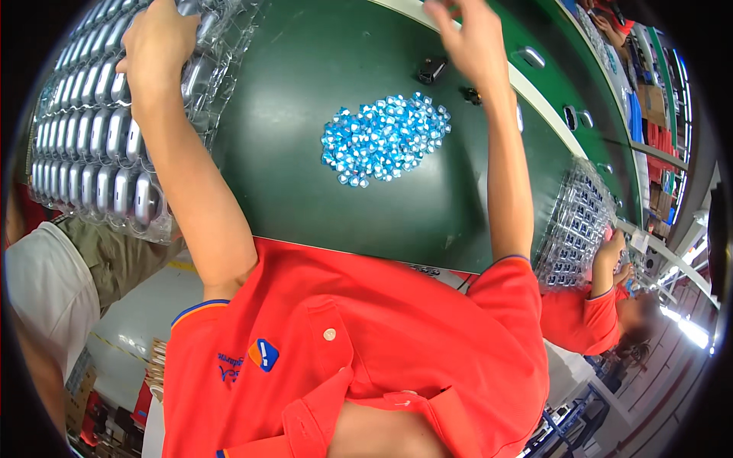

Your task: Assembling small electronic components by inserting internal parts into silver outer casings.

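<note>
From my remote seat I take the heap of small blue-and-white pieces [385,139] as my landmark; it lies on the green counter [305,191], near its middle. Well to the left of the heap, my left hand [156,42] rests on a clear plastic tray [84,130] filled with rows of silvery oval parts — the fingers curl over the tray's far side, but I cannot tell whether they grip it or merely press on it. The tray overhangs the counter's left end. Beyond the heap and slightly right, my right hand [469,38] hovers above the counter with fingers spread loose, holding nothing I can make out, though it is blurred. Just past the heap sits a small black part [431,70], close below that hand. Far right of the heap, another person in an orange shirt has a hand [611,248] on a second clear tray [576,225] of dark pieces.
</note>
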`<state>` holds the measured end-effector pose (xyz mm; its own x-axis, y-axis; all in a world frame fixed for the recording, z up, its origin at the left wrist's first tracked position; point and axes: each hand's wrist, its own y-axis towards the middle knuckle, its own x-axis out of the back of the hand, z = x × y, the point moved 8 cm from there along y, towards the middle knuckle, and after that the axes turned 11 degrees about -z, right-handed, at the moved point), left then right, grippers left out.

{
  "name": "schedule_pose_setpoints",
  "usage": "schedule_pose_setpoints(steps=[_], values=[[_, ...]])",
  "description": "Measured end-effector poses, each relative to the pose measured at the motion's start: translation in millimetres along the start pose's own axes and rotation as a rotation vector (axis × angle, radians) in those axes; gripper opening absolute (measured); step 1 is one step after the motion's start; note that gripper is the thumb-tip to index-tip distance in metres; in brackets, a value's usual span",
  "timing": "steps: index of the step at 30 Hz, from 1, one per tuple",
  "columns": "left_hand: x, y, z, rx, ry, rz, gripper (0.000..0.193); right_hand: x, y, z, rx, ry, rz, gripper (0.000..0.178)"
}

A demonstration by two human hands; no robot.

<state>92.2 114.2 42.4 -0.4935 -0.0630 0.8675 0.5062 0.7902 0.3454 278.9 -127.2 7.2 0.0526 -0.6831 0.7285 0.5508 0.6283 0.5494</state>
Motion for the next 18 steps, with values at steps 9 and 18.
schedule_pose_setpoints(steps=[9, 18], values=[[41.3, -22.0, -19.5, 0.001, -0.325, -0.342, 0.040, -12.1, -81.8, 72.5, -0.019, 0.187, 0.335, 0.015], [-38.9, -80.1, -72.2, -0.142, -2.001, 0.386, 0.042, -13.3, -91.8, 91.6, 0.039, 0.015, 0.306, 0.012]])
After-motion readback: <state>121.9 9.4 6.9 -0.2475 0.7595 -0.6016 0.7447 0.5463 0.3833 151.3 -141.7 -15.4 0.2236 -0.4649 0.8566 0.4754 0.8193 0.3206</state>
